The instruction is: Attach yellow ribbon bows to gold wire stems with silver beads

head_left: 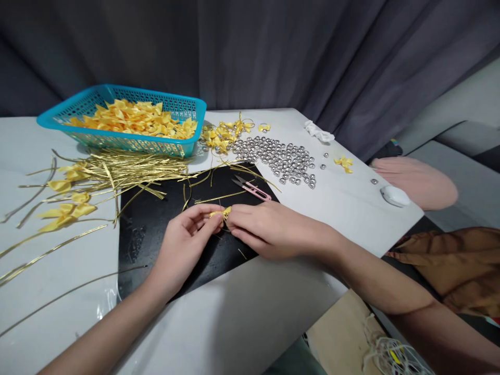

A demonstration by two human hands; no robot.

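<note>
Over a black mat (156,250), my left hand (187,234) pinches a small yellow ribbon bow (219,213) between thumb and fingers. My right hand (261,224) is closed at the bow's right side, its fingertips pressed together and partly hidden. Thin gold cord shows around the bow between both hands. Pink-handled thread snips (255,190) lie just beyond my right hand, blades pointing left. A bundle of gold cords (133,169) lies to the left, some ends reaching onto the mat.
Behind stands a blue basket (195,112) of yellow ribbon bows. Several silver heart-shaped beads (285,156) spread to its right, beside a cluster of bows with cords (222,134). A white case (395,196) sits near the right table edge; a crumpled tissue (318,132) lies farther back.
</note>
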